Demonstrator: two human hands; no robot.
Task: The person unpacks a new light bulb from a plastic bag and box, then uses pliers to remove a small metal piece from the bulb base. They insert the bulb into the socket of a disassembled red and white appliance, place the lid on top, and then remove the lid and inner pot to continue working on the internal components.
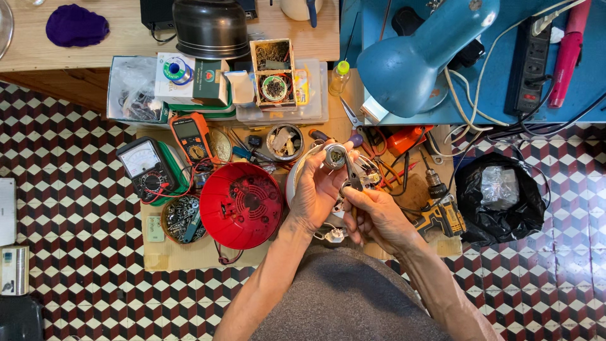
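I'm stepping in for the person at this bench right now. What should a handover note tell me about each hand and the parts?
Left hand: holds up a small round metal part, fingers wrapped around it.
Right hand: grips a slim metal tool, tip against that part.
Nearby: red round cover lies beside the left hand; multimeters and a bowl of screws farther left; cordless drill to the right.
Done: the appliance is open, cover off.
Left: work on the metal part is unfinished; the cover is not refitted.

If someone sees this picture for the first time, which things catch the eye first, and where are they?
The round red cover lies at the centre, left of the left hand, which holds a small round metal part. The right hand works on it with a thin tool. A big blue lamp stands at upper right.
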